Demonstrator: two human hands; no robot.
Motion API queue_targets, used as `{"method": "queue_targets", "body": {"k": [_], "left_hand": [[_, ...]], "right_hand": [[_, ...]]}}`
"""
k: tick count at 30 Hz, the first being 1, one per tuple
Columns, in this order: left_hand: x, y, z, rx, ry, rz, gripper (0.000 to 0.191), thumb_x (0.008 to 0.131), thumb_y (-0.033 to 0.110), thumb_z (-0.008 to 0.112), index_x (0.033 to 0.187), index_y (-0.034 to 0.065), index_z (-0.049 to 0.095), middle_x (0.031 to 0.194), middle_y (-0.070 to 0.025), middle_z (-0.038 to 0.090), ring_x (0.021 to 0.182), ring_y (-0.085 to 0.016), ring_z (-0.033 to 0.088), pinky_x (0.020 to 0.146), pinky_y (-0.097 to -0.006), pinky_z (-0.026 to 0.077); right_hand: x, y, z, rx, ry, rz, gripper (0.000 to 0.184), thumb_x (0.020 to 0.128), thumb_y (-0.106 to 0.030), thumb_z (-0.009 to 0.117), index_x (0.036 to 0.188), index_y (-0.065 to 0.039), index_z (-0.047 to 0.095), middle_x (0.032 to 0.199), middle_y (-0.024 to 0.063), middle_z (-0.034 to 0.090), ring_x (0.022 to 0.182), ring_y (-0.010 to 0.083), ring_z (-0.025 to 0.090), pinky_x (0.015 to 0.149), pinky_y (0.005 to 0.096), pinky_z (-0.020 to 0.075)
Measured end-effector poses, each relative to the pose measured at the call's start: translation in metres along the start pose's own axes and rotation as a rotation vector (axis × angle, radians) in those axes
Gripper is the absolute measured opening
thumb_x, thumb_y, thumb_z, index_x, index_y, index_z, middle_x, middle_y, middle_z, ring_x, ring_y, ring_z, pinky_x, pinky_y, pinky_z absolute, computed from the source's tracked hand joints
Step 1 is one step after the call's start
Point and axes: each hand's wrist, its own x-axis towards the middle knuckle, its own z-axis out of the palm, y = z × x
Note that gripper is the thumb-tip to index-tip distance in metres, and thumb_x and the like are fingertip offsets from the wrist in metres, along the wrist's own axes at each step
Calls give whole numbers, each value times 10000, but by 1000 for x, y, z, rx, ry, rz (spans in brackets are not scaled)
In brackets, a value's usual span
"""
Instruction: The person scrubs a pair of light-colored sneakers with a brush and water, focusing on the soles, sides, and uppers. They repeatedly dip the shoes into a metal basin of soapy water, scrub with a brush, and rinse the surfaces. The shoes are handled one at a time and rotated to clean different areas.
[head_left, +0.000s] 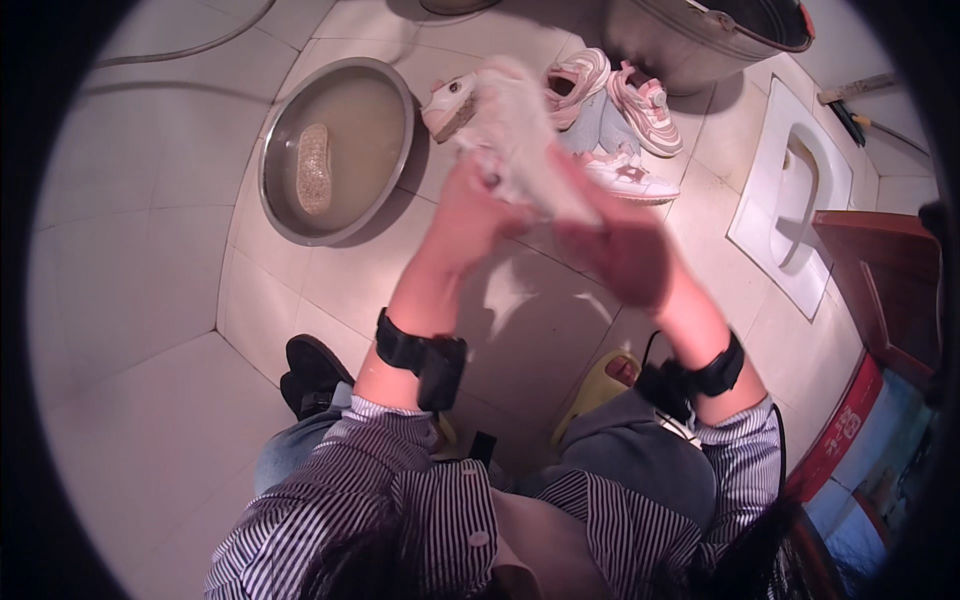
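Observation:
Both hands hold up one white and pink shoe (517, 127), blurred by motion. My left hand (472, 210) grips its left side, near the opening. My right hand (622, 240) is against the shoe's right, lower side; its fingertips are blurred, and I cannot tell whether it holds anything else. Beyond the shoe, on the tiled floor, lie a white sneaker with a brown patch (452, 106), a pink and white sneaker (577, 82), another with a dial (651, 109) and a white sneaker (630, 178). Grey-blue cloth-like pieces (600, 127) lie between them.
A metal basin (409, 142) of cloudy water at the left holds a scrubbing brush or insole (313, 169). A large metal bucket (667, 52) stands at the back. A white squat toilet (757, 150) is set in the floor at the right, near a reddish-brown wooden piece (885, 285). A hose (202, 49) crosses the upper left.

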Motion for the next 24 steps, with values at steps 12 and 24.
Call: {"method": "queue_targets", "body": {"k": [12,24], "left_hand": [[7,-7,-2,-175,7,59,506,645,-42,743,1096,-44,512,998,-75,624,860,-154,618,736,-278,514],[-4,-15,-7,-164,-246,180,552,580,-45,811,1052,-3,528,966,-27,609,891,-116,589,763,-261,488]], "right_hand": [[21,3,11,21,114,-212,493,937,-349,457,1385,-164,366,1291,209,482,1136,373,508,947,360,423],[49,23,-30,642,454,-29,498,931,-332,524,1373,-131,411,775,-68,473,629,28,365,543,168,360]]}}
